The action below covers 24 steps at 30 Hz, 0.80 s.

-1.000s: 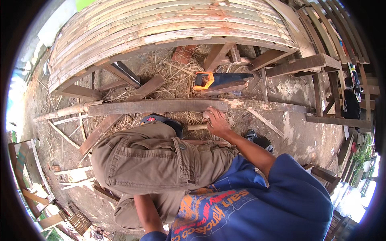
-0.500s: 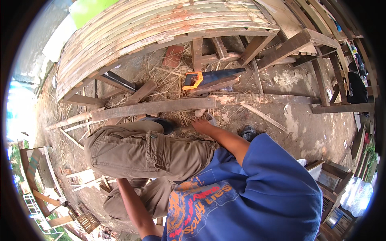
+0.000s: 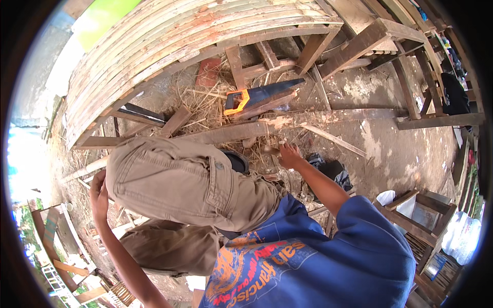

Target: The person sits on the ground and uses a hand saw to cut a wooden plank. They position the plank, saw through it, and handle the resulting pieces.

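My right hand [image 3: 290, 156] is low over the littered ground, right of my shoe [image 3: 237, 161]. Its fingers are curled at a small brownish piece [image 3: 270, 149] that I cannot make out. My left hand [image 3: 99, 197] rests with loosely bent fingers against the knee of my brown trousers [image 3: 169, 177], holding nothing. Beyond my legs a long wooden beam [image 3: 215, 134] lies across the ground, its top splintered near the middle. Past it, a handsaw [image 3: 262, 95] with an orange and black handle and a dark blade lies by a short wood piece [image 3: 267, 105].
A slatted bench [image 3: 205, 31] stands at the far side, with a reddish brick [image 3: 208, 72] beneath it. A wooden frame [image 3: 359, 46] is at the far right. Near my right arm lies a black plastic bag [image 3: 334, 172]; a thin wood strip [image 3: 336, 139] is beyond it.
My left hand has risen from beside my lower leg to my knee. My right hand has moved right, away from the shoe. My body and legs have shifted, and the knee now covers part of the beam.
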Motion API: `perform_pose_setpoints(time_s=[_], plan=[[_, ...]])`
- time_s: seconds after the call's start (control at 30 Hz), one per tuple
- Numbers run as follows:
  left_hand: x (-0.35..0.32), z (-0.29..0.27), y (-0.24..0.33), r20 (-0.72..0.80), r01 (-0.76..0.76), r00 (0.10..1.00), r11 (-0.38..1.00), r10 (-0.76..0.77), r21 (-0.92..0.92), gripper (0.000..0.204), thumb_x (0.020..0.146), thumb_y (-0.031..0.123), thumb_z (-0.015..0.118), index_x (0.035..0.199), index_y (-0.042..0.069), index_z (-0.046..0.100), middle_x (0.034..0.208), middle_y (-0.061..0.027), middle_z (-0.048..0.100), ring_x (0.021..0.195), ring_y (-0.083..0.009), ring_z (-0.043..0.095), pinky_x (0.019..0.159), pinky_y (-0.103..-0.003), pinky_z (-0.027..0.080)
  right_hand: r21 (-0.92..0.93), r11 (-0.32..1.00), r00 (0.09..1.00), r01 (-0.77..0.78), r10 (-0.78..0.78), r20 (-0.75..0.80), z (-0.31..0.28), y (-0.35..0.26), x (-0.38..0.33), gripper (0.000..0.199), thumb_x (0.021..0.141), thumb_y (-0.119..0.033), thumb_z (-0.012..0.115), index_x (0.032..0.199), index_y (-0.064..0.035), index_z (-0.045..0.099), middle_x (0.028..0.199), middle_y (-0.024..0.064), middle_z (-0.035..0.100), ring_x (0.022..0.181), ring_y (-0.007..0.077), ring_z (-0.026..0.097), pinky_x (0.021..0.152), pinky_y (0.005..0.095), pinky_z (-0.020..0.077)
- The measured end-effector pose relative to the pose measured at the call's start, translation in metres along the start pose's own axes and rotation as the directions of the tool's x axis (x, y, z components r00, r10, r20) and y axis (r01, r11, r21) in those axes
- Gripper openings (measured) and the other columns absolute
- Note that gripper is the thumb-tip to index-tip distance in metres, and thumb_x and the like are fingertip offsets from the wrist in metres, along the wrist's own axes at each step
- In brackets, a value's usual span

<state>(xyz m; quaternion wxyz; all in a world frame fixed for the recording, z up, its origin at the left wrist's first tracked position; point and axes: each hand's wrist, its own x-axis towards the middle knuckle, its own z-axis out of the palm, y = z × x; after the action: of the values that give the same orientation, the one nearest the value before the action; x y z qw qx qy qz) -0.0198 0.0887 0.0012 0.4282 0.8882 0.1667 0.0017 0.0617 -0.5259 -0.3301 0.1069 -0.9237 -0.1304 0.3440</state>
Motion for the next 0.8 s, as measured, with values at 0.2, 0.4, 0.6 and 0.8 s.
perform_pose_setpoints(time_s=[0.2, 0.4, 0.6, 0.8], plan=[[0.043, 0.037, -0.029, 0.224, -0.107, 0.972, 0.98, 0.068, 0.168, 0.04, 0.09, 0.012, 0.064, 0.127, -0.003, 0.06, 0.119, -0.0144, 0.068, 0.11, -0.0217, 0.062, 0.095, -0.034, 0.048, 0.506, 0.829, 0.741, 0.236, 0.183, -0.646, -0.031, -0.021, 0.031, 0.056, 0.09, -0.028, 0.07, 0.132, 0.0003, 0.044, 0.115, 0.0247, 0.06, 0.112, 0.0387, 0.061, 0.098, 0.0483, 0.0468], [0.14, 0.037, -0.138, -0.031, 0.161, 0.986, 0.903, -0.162, 0.398, 0.052, 0.097, 0.044, 0.065, 0.122, -0.002, 0.064, 0.115, -0.02, 0.07, 0.114, -0.0325, 0.065, 0.095, -0.039, 0.05, 0.483, 0.866, 0.655, -0.128, 0.44, -0.614, 0.013, -0.056, 0.086, 0.069, 0.089, -0.051, 0.072, 0.129, 0.0007, 0.05, 0.114, 0.0252, 0.065, 0.095, 0.0393, 0.067, 0.083, 0.0473, 0.0529], [0.132, 0.049, -0.276, -0.695, 0.733, 0.579, 0.646, -0.426, 0.215, 0.059, 0.103, 0.044, 0.043, 0.133, -0.005, 0.054, 0.145, -0.0329, 0.045, 0.133, -0.0462, 0.045, 0.11, -0.054, 0.037, 0.746, 0.597, 0.798, -0.296, 0.583, -0.15, 0.005, -0.06, 0.097, 0.096, 0.089, -0.067, 0.062, 0.145, 0.0084, 0.041, 0.14, 0.0332, 0.049, 0.135, 0.0441, 0.046, 0.111, 0.0506, 0.0378], [0.149, 0.052, -0.352, -0.728, 0.621, 0.548, 0.783, -0.411, 0.025, 0.062, 0.103, 0.048, 0.041, 0.132, -0.005, 0.054, 0.137, -0.0296, 0.053, 0.126, -0.0447, 0.052, 0.106, -0.051, 0.041, 0.688, 0.684, 0.741, -0.243, 0.589, -0.323, -0.012, -0.054, 0.063, 0.094, 0.089, -0.063, 0.065, 0.145, 0.0083, 0.041, 0.139, 0.0318, 0.05, 0.134, 0.0428, 0.047, 0.111, 0.0494, 0.0381]])
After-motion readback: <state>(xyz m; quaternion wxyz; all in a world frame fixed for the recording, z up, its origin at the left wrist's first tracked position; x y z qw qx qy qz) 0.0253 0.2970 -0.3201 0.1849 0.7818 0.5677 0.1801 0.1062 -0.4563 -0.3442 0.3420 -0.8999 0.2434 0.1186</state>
